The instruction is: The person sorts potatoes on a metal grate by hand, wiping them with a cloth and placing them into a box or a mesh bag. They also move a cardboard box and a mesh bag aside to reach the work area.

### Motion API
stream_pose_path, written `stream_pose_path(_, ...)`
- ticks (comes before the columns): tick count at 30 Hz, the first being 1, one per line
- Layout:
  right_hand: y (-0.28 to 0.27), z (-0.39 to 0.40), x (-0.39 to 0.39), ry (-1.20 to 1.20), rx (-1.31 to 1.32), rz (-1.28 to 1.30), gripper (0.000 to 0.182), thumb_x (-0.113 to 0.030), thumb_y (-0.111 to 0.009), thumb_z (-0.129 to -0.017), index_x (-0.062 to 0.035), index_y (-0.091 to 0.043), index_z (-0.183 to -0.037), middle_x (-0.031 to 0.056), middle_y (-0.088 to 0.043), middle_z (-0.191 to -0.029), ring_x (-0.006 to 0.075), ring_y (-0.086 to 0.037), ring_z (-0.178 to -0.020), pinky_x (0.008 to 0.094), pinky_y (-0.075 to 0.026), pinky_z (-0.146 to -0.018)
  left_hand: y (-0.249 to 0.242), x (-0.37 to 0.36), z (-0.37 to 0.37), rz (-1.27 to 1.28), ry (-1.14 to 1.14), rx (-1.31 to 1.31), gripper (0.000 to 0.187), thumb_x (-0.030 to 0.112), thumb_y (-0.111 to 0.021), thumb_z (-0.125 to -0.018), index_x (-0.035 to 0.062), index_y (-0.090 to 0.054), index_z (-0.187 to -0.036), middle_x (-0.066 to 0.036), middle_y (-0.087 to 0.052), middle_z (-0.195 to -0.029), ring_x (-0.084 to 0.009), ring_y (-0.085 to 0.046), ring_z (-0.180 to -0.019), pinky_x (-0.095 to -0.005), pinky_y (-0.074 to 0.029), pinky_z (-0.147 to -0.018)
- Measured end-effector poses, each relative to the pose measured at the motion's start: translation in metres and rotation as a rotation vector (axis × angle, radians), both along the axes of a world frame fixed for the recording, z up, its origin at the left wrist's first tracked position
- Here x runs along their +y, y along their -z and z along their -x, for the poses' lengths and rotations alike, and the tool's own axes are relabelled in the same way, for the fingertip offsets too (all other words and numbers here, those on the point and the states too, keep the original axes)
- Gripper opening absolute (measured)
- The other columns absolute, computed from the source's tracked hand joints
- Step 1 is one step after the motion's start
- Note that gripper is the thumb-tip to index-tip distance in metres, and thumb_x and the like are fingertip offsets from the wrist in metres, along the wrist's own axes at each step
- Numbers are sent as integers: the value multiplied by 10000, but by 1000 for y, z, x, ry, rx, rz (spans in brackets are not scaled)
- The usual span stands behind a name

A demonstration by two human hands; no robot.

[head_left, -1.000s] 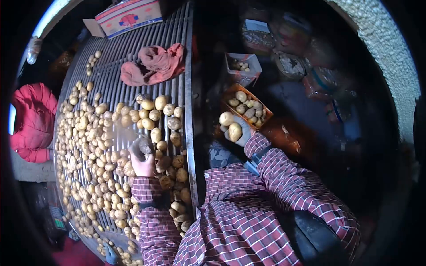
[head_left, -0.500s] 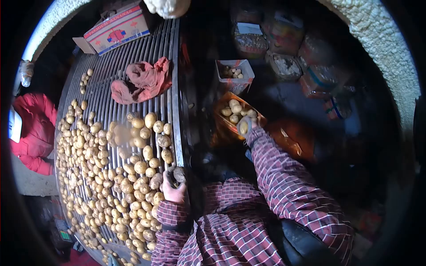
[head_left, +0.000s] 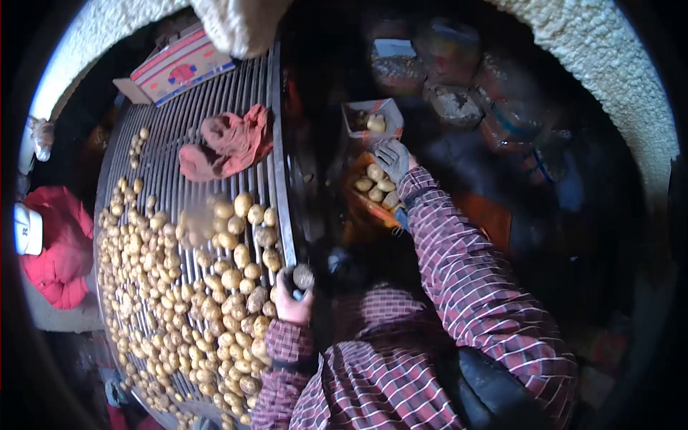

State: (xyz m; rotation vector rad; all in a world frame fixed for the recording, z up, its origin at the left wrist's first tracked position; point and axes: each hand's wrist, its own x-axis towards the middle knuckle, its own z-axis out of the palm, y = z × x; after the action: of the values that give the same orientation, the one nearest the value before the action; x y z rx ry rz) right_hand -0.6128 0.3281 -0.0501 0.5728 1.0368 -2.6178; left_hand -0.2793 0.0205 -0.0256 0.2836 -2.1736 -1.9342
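Observation:
My right hand (head_left: 393,159), in a grey work glove, reaches over the far edge of an orange mesh bag (head_left: 390,219) holding several potatoes (head_left: 376,184). Its fingers are stretched out, and no potato shows in it. Just beyond, a large pale potato (head_left: 376,123) appears at the mouth of a white box (head_left: 393,113). At the conveyor's side rail, my left hand (head_left: 292,304) is closed around a dark, round, potato-like lump (head_left: 303,276). Many loose potatoes (head_left: 229,279) lie on the slatted conveyor (head_left: 236,86) beside it.
A red cloth (head_left: 233,147) and a banana carton (head_left: 183,70) sit farther up the conveyor. Across it stands a person in a red jacket (head_left: 61,244). Filled bags (head_left: 455,104) stand at the back right. Pale foam-covered structure (head_left: 244,25) juts in overhead.
My right hand has moved away from me to the bag's far side, and the potato it held is gone from it. A large potato now shows at the white box. My left hand has turned slightly.

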Motion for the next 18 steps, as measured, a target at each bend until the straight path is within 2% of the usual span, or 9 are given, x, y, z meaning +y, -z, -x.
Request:
stream_pose_path(4,4,-104,-45,-711,177,80,517,-374,-533,-963,-106,-440,-1395,146,-548,-1330,312,-596,-1134,506,-476,-984,-65,29,26,248,-65,-52,603,24,-752,-757,10,-454,-1281,-119,-584,-1173,-203,-582,-1083,-329,-456,-976)
stream_pose_path(5,-2,-140,-64,-793,416,-109,533,-413,-526,-967,-113,-445,-1400,148,-530,-1362,291,-614,-1117,478,-463,-1001,-58,36,35,178,-73,-20,617,26,-755,-759,10,-447,-1293,-127,-584,-1186,-209,-582,-1090,-332,-453,-983)
stream_pose_path(6,-45,-175,-78,-777,112,61,603,-483,-522,-957,-88,-440,-1406,139,-520,-1382,276,-583,-1173,446,-422,-1043,-48,43,42,106,-72,13,630,29,-757,-762,11,-439,-1306,-135,-583,-1199,-215,-582,-1097,-336,-449,-990)
stream_pose_path(7,-22,-192,-88,-785,384,187,694,-543,-461,-962,-97,-322,-1476,138,-478,-1420,285,-507,-1259,472,-436,-1036,-47,50,48,115,-11,-13,702,45,-775,-755,-14,-382,-1333,-167,-558,-1236,-246,-570,-1149,-341,-434,-1019)
stream_pose_path(8,-26,-207,-99,-668,424,144,711,-577,-440,-955,-89,-349,-1464,121,-493,-1407,272,-510,-1251,455,-435,-1035,-37,57,51,159,16,-46,734,67,-788,-745,-2,-389,-1358,-173,-564,-1224,-261,-567,-1157,-351,-439,-1015)
stream_pose_path(10,-41,-218,-93,-562,99,203,714,-597,-419,-955,-83,-378,-1449,114,-536,-1364,270,-532,-1222,440,-459,-1004,-32,65,49,247,159,-100,744,46,-772,-774,27,-369,-1398,-150,-584,-1245,-235,-570,-1155,-338,-440,-1013)
stream_pose_path(11,-39,-215,-84,-520,-24,292,663,-607,-430,-948,-90,-496,-1358,119,-586,-1294,293,-553,-1192,475,-488,-949,-19,65,50,251,148,18,723,128,-823,-702,31,-475,-1330,-179,-586,-1194,-322,-592,-1100,-387,-472,-964)
stream_pose_path(14,-7,-213,-47,-396,-51,561,624,-622,-456,-931,-90,-588,-1230,128,-628,-1215,319,-583,-1147,521,-503,-906,-40,50,45,895,102,-40,678,228,-788,-684,75,-513,-1284,-180,-585,-1195,-382,-569,-1078,-442,-467,-946)
stream_pose_path(18,0,-218,30,-85,-88,350,654,-675,-544,-855,-107,-609,-1172,102,-662,-1126,308,-627,-1049,542,-502,-894,-7,19,39,1177,75,-397,687,273,-785,-740,32,-493,-1313,-254,-558,-1227,-405,-544,-1147,-467,-461,-979)
